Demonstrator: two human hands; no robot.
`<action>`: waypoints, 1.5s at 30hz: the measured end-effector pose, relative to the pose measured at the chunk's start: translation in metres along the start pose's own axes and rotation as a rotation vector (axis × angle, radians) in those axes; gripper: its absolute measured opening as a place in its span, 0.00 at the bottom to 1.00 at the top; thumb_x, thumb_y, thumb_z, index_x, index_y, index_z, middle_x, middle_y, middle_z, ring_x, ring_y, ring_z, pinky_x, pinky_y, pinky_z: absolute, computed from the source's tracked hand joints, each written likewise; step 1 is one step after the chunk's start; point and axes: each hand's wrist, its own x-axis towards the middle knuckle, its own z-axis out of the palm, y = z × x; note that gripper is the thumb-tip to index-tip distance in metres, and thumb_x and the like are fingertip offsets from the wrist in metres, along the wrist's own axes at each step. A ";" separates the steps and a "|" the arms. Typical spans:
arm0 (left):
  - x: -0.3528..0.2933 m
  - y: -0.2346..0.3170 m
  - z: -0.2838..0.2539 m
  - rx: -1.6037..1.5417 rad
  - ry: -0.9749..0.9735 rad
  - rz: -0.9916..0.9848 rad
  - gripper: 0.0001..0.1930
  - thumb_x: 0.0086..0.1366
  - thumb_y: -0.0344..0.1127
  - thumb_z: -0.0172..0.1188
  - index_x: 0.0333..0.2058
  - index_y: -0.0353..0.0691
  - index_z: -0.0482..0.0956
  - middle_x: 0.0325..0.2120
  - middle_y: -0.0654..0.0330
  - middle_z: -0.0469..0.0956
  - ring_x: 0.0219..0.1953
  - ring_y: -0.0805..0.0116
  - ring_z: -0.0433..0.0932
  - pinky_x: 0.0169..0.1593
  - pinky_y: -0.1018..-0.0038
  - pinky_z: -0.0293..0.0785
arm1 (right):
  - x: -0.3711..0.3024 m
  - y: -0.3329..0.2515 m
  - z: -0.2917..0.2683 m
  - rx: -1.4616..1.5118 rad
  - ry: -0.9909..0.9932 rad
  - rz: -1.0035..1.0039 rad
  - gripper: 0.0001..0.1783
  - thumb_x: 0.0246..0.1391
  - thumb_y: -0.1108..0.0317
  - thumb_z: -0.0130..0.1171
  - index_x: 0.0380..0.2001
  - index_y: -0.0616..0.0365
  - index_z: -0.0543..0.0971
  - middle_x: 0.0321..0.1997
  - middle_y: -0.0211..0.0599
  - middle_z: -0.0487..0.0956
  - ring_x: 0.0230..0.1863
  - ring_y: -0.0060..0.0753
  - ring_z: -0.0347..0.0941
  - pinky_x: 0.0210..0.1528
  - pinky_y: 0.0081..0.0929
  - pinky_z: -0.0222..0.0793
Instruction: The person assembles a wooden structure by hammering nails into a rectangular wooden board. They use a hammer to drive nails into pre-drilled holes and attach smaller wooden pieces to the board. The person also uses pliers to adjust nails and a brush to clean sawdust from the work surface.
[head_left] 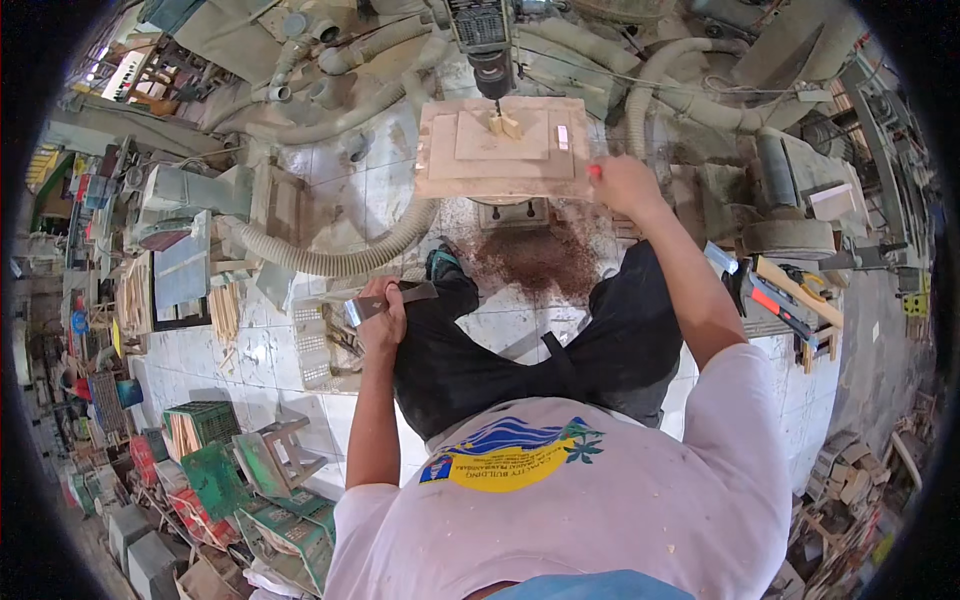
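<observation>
My left hand is closed around a dark, flat strip above my left thigh. A shiny metallic end shows on the other side of that hand; whether it belongs to the same piece I cannot tell. My right hand is a fist at the right edge of the wooden drill press table, closed on a small red thing that is mostly hidden. On the table, small light wood pieces sit on a flat board, beneath the drill bit of the drill press.
Brown sawdust lies on the tiles below the table. A ribbed hose curves at the left. To my right, a handsaw and pliers lie near my elbow. Green crates and stools stand at lower left.
</observation>
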 end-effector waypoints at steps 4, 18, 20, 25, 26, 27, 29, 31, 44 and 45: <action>0.008 0.010 -0.003 0.000 0.021 0.055 0.12 0.67 0.38 0.49 0.37 0.40 0.80 0.32 0.51 0.80 0.39 0.46 0.78 0.46 0.55 0.70 | 0.000 -0.048 -0.008 0.208 0.102 -0.155 0.13 0.58 0.58 0.57 0.44 0.44 0.83 0.39 0.50 0.83 0.40 0.54 0.80 0.43 0.51 0.76; 0.021 0.038 0.009 0.089 -0.023 0.180 0.13 0.68 0.42 0.49 0.36 0.41 0.80 0.31 0.53 0.78 0.39 0.47 0.77 0.47 0.55 0.66 | 0.008 -0.048 0.036 0.261 -0.006 -0.241 0.14 0.57 0.56 0.53 0.39 0.49 0.82 0.39 0.50 0.83 0.44 0.56 0.79 0.47 0.51 0.75; 0.028 0.042 0.016 0.076 -0.046 0.182 0.12 0.67 0.40 0.49 0.35 0.41 0.80 0.31 0.52 0.79 0.39 0.48 0.77 0.46 0.56 0.66 | -0.016 -0.007 0.009 0.161 -0.006 -0.103 0.14 0.58 0.55 0.52 0.36 0.50 0.82 0.35 0.52 0.82 0.42 0.57 0.79 0.46 0.51 0.75; 0.045 0.062 0.039 -0.145 -0.048 0.235 0.13 0.68 0.39 0.49 0.36 0.39 0.82 0.35 0.51 0.82 0.42 0.48 0.78 0.48 0.58 0.71 | -0.043 0.058 -0.003 0.166 0.190 0.125 0.16 0.60 0.53 0.54 0.41 0.48 0.84 0.36 0.51 0.83 0.40 0.59 0.80 0.45 0.49 0.76; 0.046 0.072 0.041 -0.197 -0.120 0.160 0.15 0.69 0.41 0.50 0.39 0.37 0.82 0.39 0.52 0.82 0.43 0.47 0.78 0.49 0.60 0.72 | -0.047 0.062 -0.002 0.224 0.267 0.105 0.16 0.60 0.53 0.55 0.40 0.48 0.84 0.36 0.51 0.83 0.40 0.60 0.80 0.45 0.50 0.76; 0.046 0.073 0.046 -0.204 -0.154 0.165 0.16 0.70 0.43 0.50 0.40 0.37 0.82 0.39 0.53 0.83 0.44 0.47 0.78 0.50 0.59 0.72 | -0.051 0.061 0.001 0.288 0.339 0.080 0.16 0.60 0.52 0.55 0.40 0.48 0.84 0.35 0.51 0.83 0.40 0.60 0.79 0.44 0.50 0.75; 0.052 0.075 0.057 -0.217 -0.216 0.175 0.19 0.71 0.46 0.49 0.40 0.37 0.82 0.40 0.53 0.83 0.46 0.47 0.78 0.51 0.59 0.72 | -0.052 0.054 0.007 0.354 0.443 0.025 0.17 0.62 0.52 0.55 0.39 0.52 0.84 0.30 0.47 0.84 0.34 0.54 0.81 0.39 0.46 0.75; 0.059 0.094 0.062 -0.238 -0.314 0.222 0.23 0.73 0.50 0.45 0.45 0.39 0.82 0.39 0.50 0.82 0.47 0.47 0.78 0.54 0.60 0.72 | -0.037 0.042 0.007 0.579 0.446 0.053 0.18 0.63 0.53 0.55 0.37 0.55 0.83 0.26 0.42 0.83 0.29 0.45 0.81 0.34 0.40 0.74; 0.104 0.104 0.177 0.024 -1.134 0.461 0.30 0.69 0.60 0.41 0.43 0.40 0.84 0.44 0.48 0.82 0.48 0.44 0.80 0.53 0.55 0.74 | 0.098 -0.031 0.035 0.863 0.535 0.040 0.15 0.67 0.60 0.55 0.35 0.61 0.81 0.23 0.30 0.79 0.21 0.20 0.73 0.26 0.20 0.68; 0.099 0.099 0.192 -0.006 -1.166 0.428 0.29 0.69 0.59 0.42 0.44 0.41 0.84 0.45 0.50 0.82 0.49 0.45 0.79 0.54 0.56 0.74 | 0.082 -0.043 0.032 0.756 0.574 -0.001 0.14 0.67 0.61 0.55 0.36 0.62 0.82 0.24 0.30 0.79 0.22 0.20 0.73 0.27 0.20 0.67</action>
